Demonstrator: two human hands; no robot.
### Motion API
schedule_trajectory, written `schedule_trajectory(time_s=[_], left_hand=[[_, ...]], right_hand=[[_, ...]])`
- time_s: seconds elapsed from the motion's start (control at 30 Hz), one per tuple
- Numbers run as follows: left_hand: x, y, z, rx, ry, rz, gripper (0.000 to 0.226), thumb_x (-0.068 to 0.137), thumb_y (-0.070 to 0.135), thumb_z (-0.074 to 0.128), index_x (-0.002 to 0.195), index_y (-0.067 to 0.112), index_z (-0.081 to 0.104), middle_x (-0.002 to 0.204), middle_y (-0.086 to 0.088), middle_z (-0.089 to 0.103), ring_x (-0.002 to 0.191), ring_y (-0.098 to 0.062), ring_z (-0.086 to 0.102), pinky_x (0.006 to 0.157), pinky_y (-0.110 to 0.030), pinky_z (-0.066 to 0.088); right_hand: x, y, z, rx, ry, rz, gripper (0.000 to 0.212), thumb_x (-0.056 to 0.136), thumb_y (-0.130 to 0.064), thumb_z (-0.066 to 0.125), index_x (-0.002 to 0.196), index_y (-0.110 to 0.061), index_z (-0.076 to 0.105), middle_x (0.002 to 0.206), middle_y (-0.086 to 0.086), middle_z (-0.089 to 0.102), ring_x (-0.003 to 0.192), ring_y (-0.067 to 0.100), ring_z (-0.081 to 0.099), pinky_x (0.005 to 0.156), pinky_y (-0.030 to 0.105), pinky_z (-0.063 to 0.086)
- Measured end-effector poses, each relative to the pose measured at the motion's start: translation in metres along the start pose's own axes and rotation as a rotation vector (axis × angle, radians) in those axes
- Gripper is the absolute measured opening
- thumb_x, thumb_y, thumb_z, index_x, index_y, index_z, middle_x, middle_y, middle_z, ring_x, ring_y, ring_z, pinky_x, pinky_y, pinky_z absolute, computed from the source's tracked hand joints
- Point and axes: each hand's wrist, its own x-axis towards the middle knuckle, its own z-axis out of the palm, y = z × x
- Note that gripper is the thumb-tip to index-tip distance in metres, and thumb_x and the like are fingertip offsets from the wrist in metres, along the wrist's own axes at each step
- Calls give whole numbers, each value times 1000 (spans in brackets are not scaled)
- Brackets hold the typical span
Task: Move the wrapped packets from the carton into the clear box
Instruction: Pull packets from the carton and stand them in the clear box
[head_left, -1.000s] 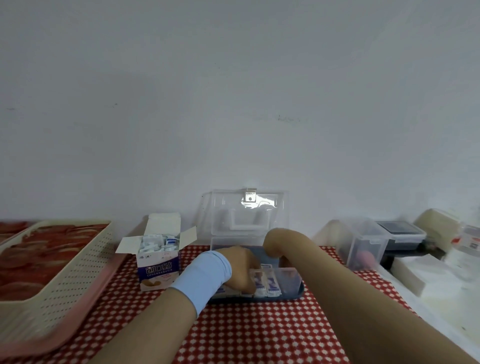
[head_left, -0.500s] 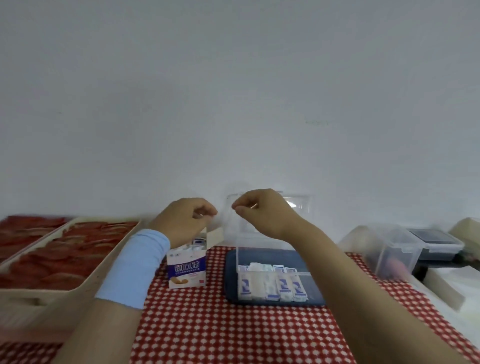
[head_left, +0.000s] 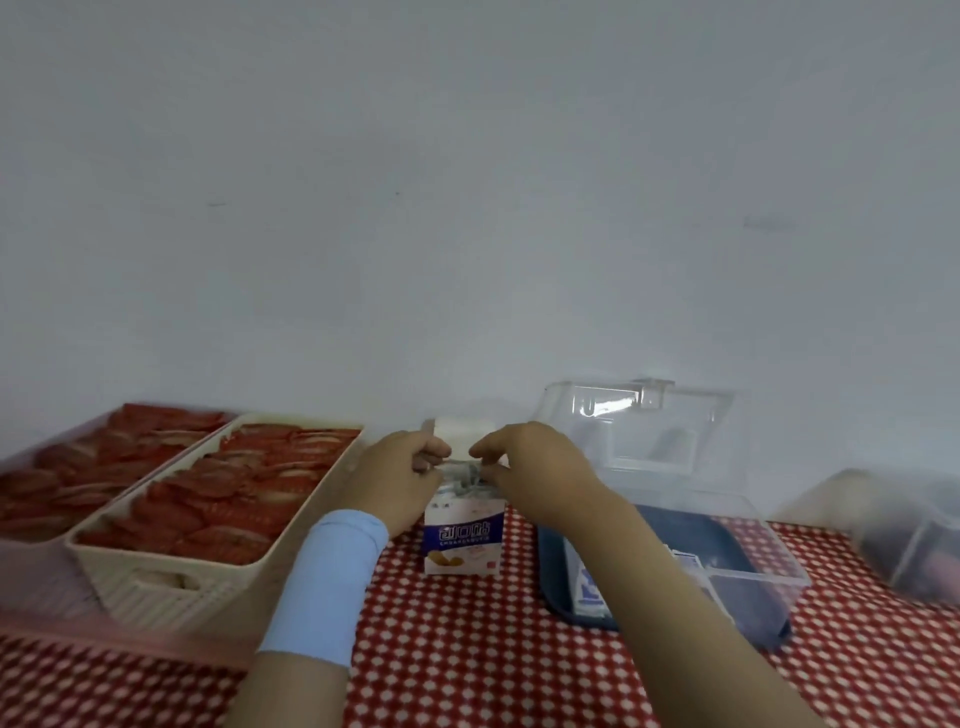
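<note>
Both my hands are at the mouth of the carton (head_left: 464, 538), which stands on the checked cloth (head_left: 467, 654) straight ahead at 12 o'clock. My right hand (head_left: 535, 478) pinches the bunch of packets (head_left: 462, 478) poking out of the top, thumb against forefinger. My left hand (head_left: 397, 483) has its fingers curled at the same spot, but the picture is smeared there. I can't tell whether it grips a packet or only the flap. The clear box (head_left: 727, 551) sits at 3 o'clock from the carton, its lid (head_left: 639, 431) thrown back, with a few packets lying toward its 7 o'clock corner.

What worries me is the carton. It looks light and tall, so if the packets are wedged and nothing braces it, an upward pull could lift or topple it and spill the lot. A fingertip pinch on slick wrappers may also shed one over the cloth on the way to 3 o'clock. My right forearm lies across the box's near wall, so a careless swing could shove the box. The basket (head_left: 171, 587) at 9 o'clock sits close to my left arm.
</note>
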Motion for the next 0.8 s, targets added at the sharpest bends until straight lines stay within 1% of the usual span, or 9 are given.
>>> schedule_trajectory(time_s=[0.13,0.23,0.33,0.43,0.5,0.57,0.67,0.73,0.8], left_hand=[[4,0,1,40,-1,2,21,95,25,60,113,29,71,111,12,63,90,2,53,63,-4,34],[6,-1,1,28,-1,-8,18,95,28,60,105,31,75,105,13,68,86,3,57,61,-4,34],[7,-4,1,-43,-10,-17,15,93,28,64,105,30,73,100,16,69,82,9,57,61,-1,37],[8,-6,1,-142,-3,-28,15,89,30,69,104,32,66,94,13,66,85,5,58,66,-5,39],[9,-5,1,-112,-7,-10,4,90,32,68,94,31,68,90,14,68,83,3,60,69,-8,41],[9,-5,1,-104,0,-1,7,90,36,67,85,31,69,85,14,69,82,-2,62,74,-17,46],[12,-11,2,-118,15,-9,10,87,44,68,79,38,68,82,17,70,81,-1,64,82,-31,53],[13,-13,3,-151,26,-12,6,85,44,69,80,43,67,83,21,69,82,3,63,85,-33,55],[15,-10,2,-247,61,-17,7,86,38,71,88,43,66,88,21,68,84,5,62,87,-31,55]], right_hand=[[9,-5,12,11,35,-8,30,97,-35,59,125,-31,67,115,-9,70,109,13,58,94,31,49],[15,-8,23,-42,49,-44,22,96,-37,59,111,-33,74,99,-6,72,98,16,59,87,37,52],[18,-6,28,-39,73,-29,20,96,-39,59,102,-31,76,93,-8,71,90,14,60,84,37,52],[18,-2,29,138,146,12,18,97,-37,58,102,-27,72,91,-10,71,82,10,63,79,34,56],[18,1,27,217,185,31,17,99,-34,56,106,-26,69,93,-10,70,82,9,63,77,33,57],[19,4,25,280,184,24,15,98,-33,57,107,-27,68,92,-11,69,82,8,64,76,33,57],[19,7,22,401,147,24,12,94,-32,65,104,-28,70,85,-14,67,78,4,63,74,29,57],[18,6,20,459,152,39,5,92,-29,68,95,-29,72,80,-12,67,74,5,63,70,27,56],[17,7,16,526,205,58,8,93,-26,67,87,-31,70,78,-11,67,73,5,63,68,24,53]])
